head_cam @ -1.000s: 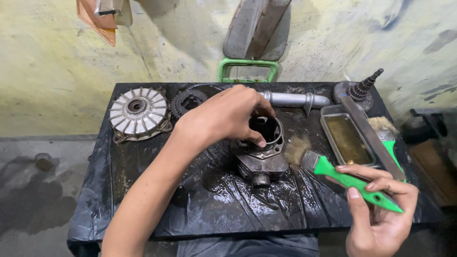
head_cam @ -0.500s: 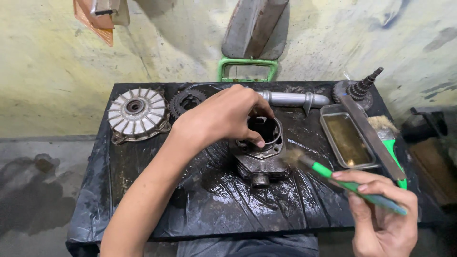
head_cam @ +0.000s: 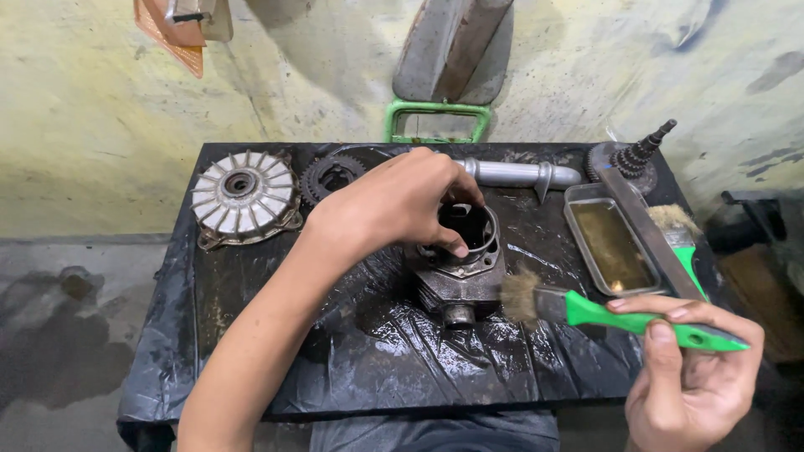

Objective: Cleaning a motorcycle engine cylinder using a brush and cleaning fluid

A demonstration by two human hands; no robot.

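Observation:
My left hand (head_cam: pixel 402 205) grips the top rim of a greasy finned engine cylinder (head_cam: pixel 459 272) that stands in the middle of a table covered in black plastic sheet (head_cam: pixel 276 351). My right hand (head_cam: pixel 691 381) holds a green-handled paintbrush (head_cam: pixel 620 314) by its handle. The brush's bristles touch the cylinder's lower right side, next to a round port.
A finned wheel hub (head_cam: pixel 243 197) and a sprocket (head_cam: pixel 328 177) lie at the table's back left. A grey metal tube (head_cam: pixel 515 174), a gear shaft (head_cam: pixel 641 155), a metal tray of brownish liquid (head_cam: pixel 611 247) and a second green brush (head_cam: pixel 678 234) lie at the right.
My right hand has swung the brush left and down, from beside the tray until its bristles reach the cylinder's side. My left hand has stayed on the cylinder's rim.

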